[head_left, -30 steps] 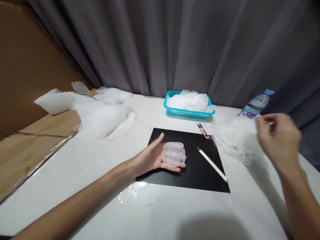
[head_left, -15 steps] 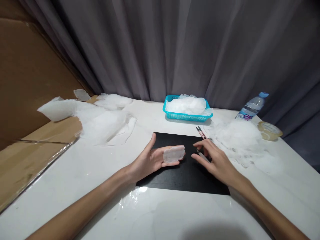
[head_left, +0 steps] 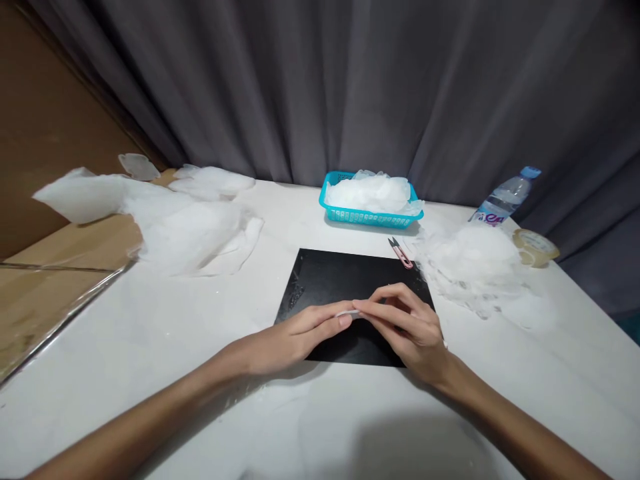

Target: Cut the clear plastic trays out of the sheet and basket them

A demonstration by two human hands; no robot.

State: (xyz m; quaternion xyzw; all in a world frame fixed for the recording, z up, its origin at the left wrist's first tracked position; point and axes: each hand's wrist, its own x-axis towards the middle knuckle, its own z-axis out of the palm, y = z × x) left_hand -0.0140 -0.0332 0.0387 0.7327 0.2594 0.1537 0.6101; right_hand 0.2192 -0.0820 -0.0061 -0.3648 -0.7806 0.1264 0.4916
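Edge-on between my hands is a small flat white pad (head_left: 349, 313), frosted and translucent; little more than its rim shows. My left hand (head_left: 305, 333) grips it between thumb and fingers. From the other side, my right hand (head_left: 403, 320) pinches at the pad's right end with its fingertips. A tiny white tip (head_left: 445, 344) shows by the heel of the right hand, perhaps the end of a slim tool mostly hidden in the palm. Both hands are over a black mat (head_left: 330, 273). Pink-handled thread snips (head_left: 401, 253) lie at the mat's far right edge.
A blue basket (head_left: 370, 219) heaped with white fluff stands at the back. More fluffy stuffing (head_left: 185, 230) lies left by a cardboard box (head_left: 65, 247). To the right are a stuffing pile (head_left: 480, 260), a water bottle (head_left: 505, 197) and a tape roll (head_left: 535, 248).
My left hand has turned over from palm-up, tilting the pad edge-on. The right hand has moved left and now touches the pad. The view has tipped slightly downward.
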